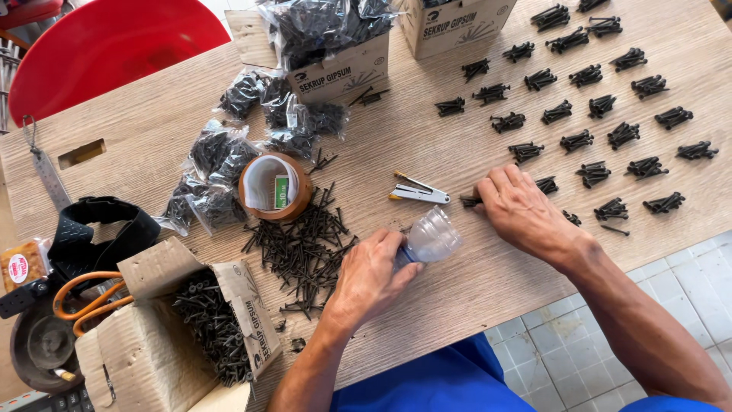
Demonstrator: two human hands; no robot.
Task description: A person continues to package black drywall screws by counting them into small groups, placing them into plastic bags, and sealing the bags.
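Broadly, a pale wood-grain laminate worktop (pixel 457 275) fills the view, its surface matt and streaked. At its far left edge sits a glossy red plastic seat (pixel 99 46), rounded in shape. At the lower left stands a torn brown cardboard box (pixel 152 343) lying open, with dark threaded drywall screws (pixel 210 324) heaped inside. Two more cardboard boxes stand at the far edge, one (pixel 339 72) holding a crumpled clear bag of screws, the other (pixel 450 23) partly out of view. Small clear plastic bags of screws (pixel 217 164) lie crinkled between the boxes. A brown roll of packing tape (pixel 274 187) stands just beside a loose pile of black screws (pixel 301 244), thin and pointed, scattered in all directions. On the right half, small bundles of screws (pixel 591 114) are set out in neat rows, well apart from one another.

The left hand (pixel 370 275) is clamped around a small clear plastic bag (pixel 431 238), puffed and shiny, near the worktop's front edge. The right hand (pixel 522 210) lies palm down, fingers loosely spread, its fingertips touching a few screws (pixel 470 201) at the end of the nearest row; whether it grips them cannot be told. Between the hands and a little farther off lies a small white and yellow stapler (pixel 418 192), slim and angular. Orange-handled scissors (pixel 84 301) rest at the left.
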